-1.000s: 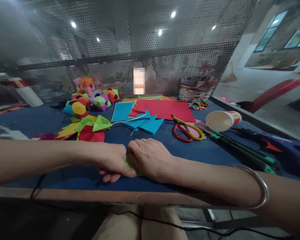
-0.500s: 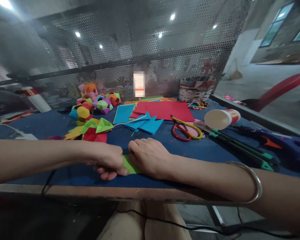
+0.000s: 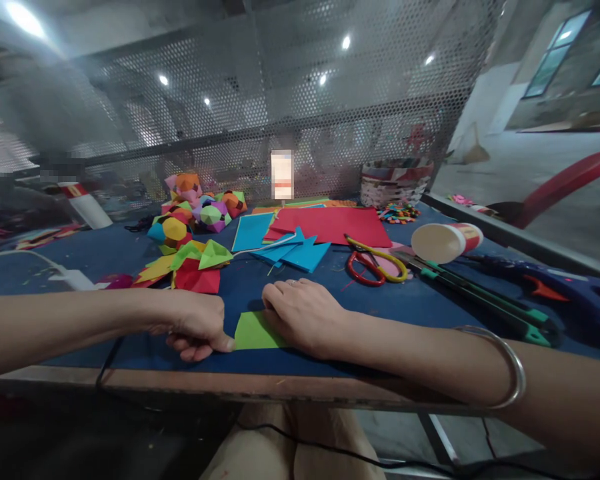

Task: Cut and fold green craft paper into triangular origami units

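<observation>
A folded piece of light green paper (image 3: 255,331) lies flat on the blue tabletop near its front edge. My right hand (image 3: 305,317) rests over the paper's right part with its fingers curled, holding it down; that end is hidden under the hand. To the left, my left hand (image 3: 197,327) is closed, its thumb pointing at the paper's lower left corner and touching or nearly touching it. Behind my hands lie pointed blue paper pieces (image 3: 305,253). Folded red paper (image 3: 197,275) and green pieces sit beyond my left hand.
Scissors (image 3: 375,267) with red and yellow handles, a green-black cutter (image 3: 485,300), a paper cup (image 3: 445,241) on its side and a glue gun (image 3: 555,283) lie to the right. Red sheets (image 3: 335,225), paper balls (image 3: 213,217) and a woven basket (image 3: 395,183) are farther back.
My left hand has slid left along the green paper to its left end, uncovering more of it. My right hand stays in place on the paper. The view has shifted slightly.
</observation>
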`<state>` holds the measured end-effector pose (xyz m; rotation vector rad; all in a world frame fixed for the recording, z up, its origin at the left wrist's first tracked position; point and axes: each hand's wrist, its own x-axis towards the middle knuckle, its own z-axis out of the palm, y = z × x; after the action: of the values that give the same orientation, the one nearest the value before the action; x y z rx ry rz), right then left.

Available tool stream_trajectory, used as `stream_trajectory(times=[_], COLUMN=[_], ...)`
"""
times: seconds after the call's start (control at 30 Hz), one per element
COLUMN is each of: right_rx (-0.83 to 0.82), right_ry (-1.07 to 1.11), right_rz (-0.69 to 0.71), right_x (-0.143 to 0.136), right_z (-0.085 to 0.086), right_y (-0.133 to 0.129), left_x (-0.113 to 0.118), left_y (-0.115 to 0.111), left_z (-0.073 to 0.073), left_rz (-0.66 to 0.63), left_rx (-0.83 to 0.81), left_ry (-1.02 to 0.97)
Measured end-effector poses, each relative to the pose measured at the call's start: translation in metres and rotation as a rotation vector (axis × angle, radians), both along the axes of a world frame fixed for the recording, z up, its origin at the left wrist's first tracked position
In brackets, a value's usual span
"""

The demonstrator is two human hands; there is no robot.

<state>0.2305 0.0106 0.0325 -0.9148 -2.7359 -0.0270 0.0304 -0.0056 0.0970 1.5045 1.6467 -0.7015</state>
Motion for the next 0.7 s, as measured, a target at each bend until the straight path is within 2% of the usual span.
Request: stream_trajectory(times=[0.13,0.4,0.47,0.63,0.7], right_rx=[-0.011,-0.032,-0.04,-0.078,-0.104], right_ry=[-0.003,0.004,0.012,0.039,0.054], right_rz=[-0.006,-0.013,-0.015,-0.016,-0.015], right_x=[0.001,0.001,0.001,0.005,0.007], right_z=[0.002,0.0,0.0,0.003,0.004], right_y=[-0.002,0.0,0.001,0.003,0.003], left_x=[-0.008,-0.01,-0.013,-0.014,-0.009], left_y=[-0.002,-0.002,0.0,0.01,0.011], left_z=[-0.002,0.001,0.004,0.008,0.006], left_rz=[0.019,0.006,-0.013,-0.04,-0.062], left_rx=[0.002,0.014,0.087,0.489,0.555], left_ry=[-0.027,-0.078,-0.115,-0.261,-0.332])
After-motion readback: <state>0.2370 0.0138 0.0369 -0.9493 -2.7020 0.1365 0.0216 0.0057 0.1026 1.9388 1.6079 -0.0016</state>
